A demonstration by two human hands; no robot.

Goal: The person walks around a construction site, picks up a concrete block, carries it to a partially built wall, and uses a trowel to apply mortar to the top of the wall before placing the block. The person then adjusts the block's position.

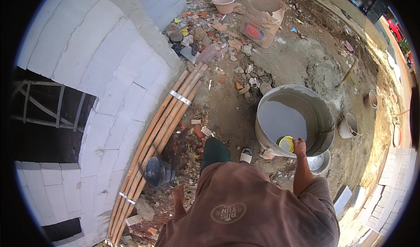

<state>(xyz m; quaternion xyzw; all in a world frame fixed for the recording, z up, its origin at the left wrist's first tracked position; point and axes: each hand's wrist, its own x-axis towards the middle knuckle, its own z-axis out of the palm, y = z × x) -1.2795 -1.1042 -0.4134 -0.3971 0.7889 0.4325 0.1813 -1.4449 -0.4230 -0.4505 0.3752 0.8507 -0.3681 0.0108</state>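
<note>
Your right hand (299, 147) has its grip around a yellow cup (286, 143) at the metal drum's (323, 111) five-o'clock rim, mouth upward. Your left hand (178, 199) hangs released. A tan cement sack (261, 21) with a red round label stands at twelve o'clock.

Outdoor construction site, masonry work under way. Unfinished wall of pale blocks (109, 67) with open window gap; bundle of bamboo poles (162, 129) leaning along it. Bare dirt ground strewn with brick rubble (218, 32). Opened cement sack (262, 21), big metal water drum (294, 118), small buckets (348, 126), stacked pale blocks (396, 177) at edge.
</note>
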